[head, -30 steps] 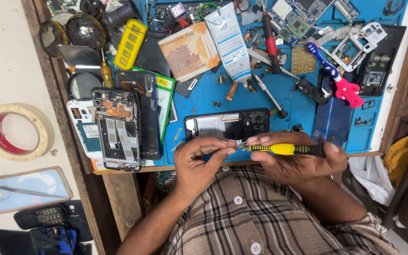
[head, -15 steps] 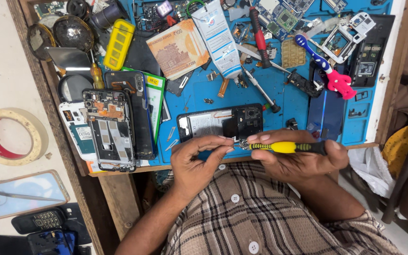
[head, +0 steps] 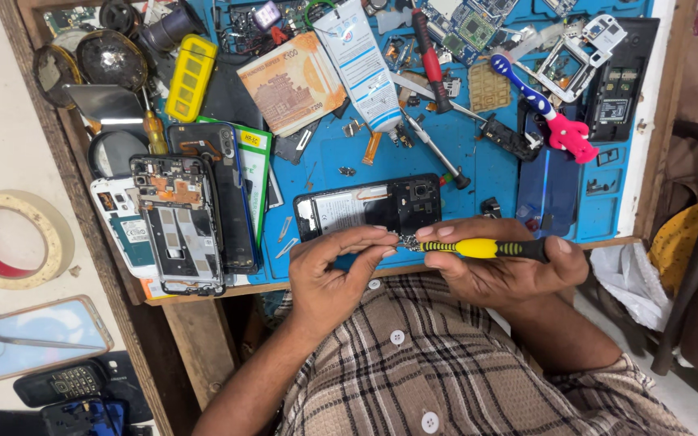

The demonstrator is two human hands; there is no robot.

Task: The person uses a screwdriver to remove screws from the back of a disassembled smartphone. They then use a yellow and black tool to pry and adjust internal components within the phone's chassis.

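Note:
An opened black phone [head: 369, 206] lies back-off on the blue work mat [head: 478, 173] near the table's front edge. My right hand [head: 502, 270] grips a yellow and black screwdriver [head: 478, 248], its tip pointing left at the phone's lower edge. My left hand [head: 337, 274] pinches something small right at the screwdriver tip; what it pinches is too small to make out. Both hands meet just below the phone.
Another opened phone [head: 178, 222] and a white phone back [head: 123, 230] lie at the left. A white tube [head: 361, 60], a red-handled screwdriver [head: 430, 56], a blue toothbrush [head: 539, 97], circuit boards and loose screws crowd the mat. A tape roll [head: 10, 238] lies on the floor.
The view has shifted slightly, so the table sits a little lower and left in frame. Both hands stay together at the screwdriver tip by the phone's lower edge.

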